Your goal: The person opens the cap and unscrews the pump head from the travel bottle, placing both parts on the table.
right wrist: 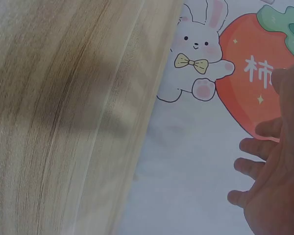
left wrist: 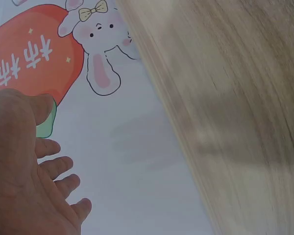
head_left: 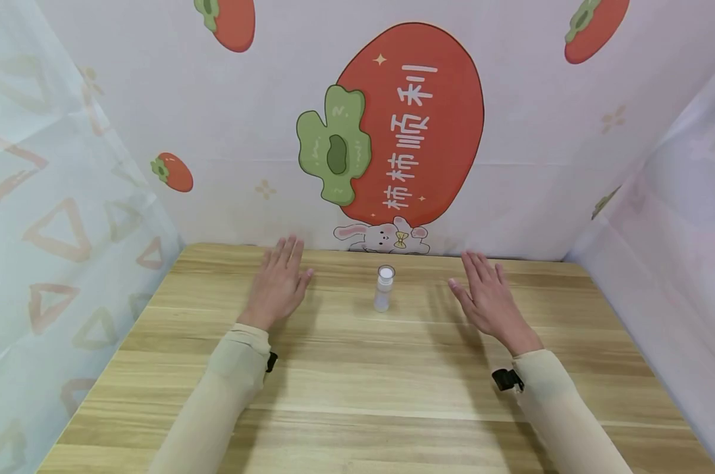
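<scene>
Both hands open, a small bottle between them
I held my left hand [head_left: 279, 283] and my right hand [head_left: 488, 299] over the wooden table [head_left: 357, 395], fingers extended, thumbs apart from them, with nothing in either palm; the small white bottle [head_left: 382, 293] stood upright in the gap between, touching neither, near the table's back edge and just below the printed rabbit [head_left: 387, 238] on the pale backdrop [head_left: 239, 217]

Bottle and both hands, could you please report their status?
Left hand: grip open, empty. Right hand: grip open, empty. Bottle: standing between hands, untouched. No obstacle visible between them.
</scene>
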The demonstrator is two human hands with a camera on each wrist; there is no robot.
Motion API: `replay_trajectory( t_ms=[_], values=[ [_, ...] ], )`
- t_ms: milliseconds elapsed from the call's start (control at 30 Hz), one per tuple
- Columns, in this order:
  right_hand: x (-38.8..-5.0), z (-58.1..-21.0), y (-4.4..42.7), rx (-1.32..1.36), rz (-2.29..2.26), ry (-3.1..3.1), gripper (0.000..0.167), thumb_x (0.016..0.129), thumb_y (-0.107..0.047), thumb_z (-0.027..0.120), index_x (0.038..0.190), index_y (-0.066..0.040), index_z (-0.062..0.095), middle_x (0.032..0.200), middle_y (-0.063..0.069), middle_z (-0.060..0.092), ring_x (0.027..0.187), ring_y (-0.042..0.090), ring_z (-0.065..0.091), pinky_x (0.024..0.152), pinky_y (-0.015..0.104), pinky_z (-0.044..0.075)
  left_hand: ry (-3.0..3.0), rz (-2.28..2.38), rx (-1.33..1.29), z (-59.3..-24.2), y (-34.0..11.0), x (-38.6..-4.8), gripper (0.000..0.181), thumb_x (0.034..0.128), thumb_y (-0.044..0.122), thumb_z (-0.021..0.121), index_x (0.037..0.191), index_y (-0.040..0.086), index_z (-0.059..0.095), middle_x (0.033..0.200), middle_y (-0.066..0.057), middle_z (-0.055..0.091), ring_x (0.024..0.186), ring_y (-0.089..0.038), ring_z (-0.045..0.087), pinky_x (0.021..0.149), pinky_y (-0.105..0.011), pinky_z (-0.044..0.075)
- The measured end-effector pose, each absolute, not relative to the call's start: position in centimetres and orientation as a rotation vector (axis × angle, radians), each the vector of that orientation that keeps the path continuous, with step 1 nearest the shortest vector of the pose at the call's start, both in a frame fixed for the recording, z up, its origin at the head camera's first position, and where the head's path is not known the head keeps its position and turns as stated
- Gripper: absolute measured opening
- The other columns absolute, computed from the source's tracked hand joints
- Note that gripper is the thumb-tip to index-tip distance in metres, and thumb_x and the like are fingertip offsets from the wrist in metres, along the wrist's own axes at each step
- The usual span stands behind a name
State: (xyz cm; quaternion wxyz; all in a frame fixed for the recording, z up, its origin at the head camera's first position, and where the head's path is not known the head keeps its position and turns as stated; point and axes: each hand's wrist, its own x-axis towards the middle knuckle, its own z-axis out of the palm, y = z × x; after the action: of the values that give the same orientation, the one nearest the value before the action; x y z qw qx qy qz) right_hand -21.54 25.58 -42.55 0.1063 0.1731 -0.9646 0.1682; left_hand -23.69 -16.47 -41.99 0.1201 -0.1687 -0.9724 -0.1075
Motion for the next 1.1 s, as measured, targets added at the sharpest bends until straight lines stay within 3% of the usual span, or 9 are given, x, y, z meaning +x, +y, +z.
replay_trajectory(
  t_ms=[300, 633, 1100],
  values=[
    [-21.3, -42.4, 25.2, 0.500, 0.581, -2.813, 0.066, 0.109, -0.042, 0.043, 0.156, 0.003, 0.030, 0.154, 0.030, 0.035, 0.143, 0.048, 0.030, 0.115, 0.064, 0.023, -2.783, -0.409, -0.530, -42.2, -15.6, -23.6, 0.064, 0.1081, 0.032, 0.047, 0.154, -0.008, 0.029, 0.159, -0.028, 0.030, 0.147, -0.045, 0.026, 0.121, -0.055, 0.019],
    [-20.9, -42.1, 24.7, 0.478, 0.701, -2.813, 0.060, 0.108, -0.041, 0.046, 0.149, 0.002, 0.041, 0.145, 0.027, 0.045, 0.133, 0.047, 0.041, 0.108, 0.064, 0.033, -2.726, -0.488, -0.573, -42.4, -14.8, -23.7, 0.060, 0.1044, 0.026, 0.057, 0.149, -0.009, 0.037, 0.149, -0.029, 0.044, 0.138, -0.046, 0.041, 0.116, -0.055, 0.031],
    [-20.8, -41.3, 23.9, 0.510, 0.795, -2.757, 0.048, 0.103, -0.030, 0.061, 0.138, 0.002, 0.053, 0.126, 0.023, 0.059, 0.116, 0.040, 0.055, 0.096, 0.058, 0.045, -2.735, -0.547, -0.591, -42.5, -13.5, -23.5, 0.058, 0.1017, 0.024, 0.062, 0.147, -0.006, 0.043, 0.141, -0.028, 0.052, 0.131, -0.044, 0.050, 0.106, -0.056, 0.043]
  ],
)
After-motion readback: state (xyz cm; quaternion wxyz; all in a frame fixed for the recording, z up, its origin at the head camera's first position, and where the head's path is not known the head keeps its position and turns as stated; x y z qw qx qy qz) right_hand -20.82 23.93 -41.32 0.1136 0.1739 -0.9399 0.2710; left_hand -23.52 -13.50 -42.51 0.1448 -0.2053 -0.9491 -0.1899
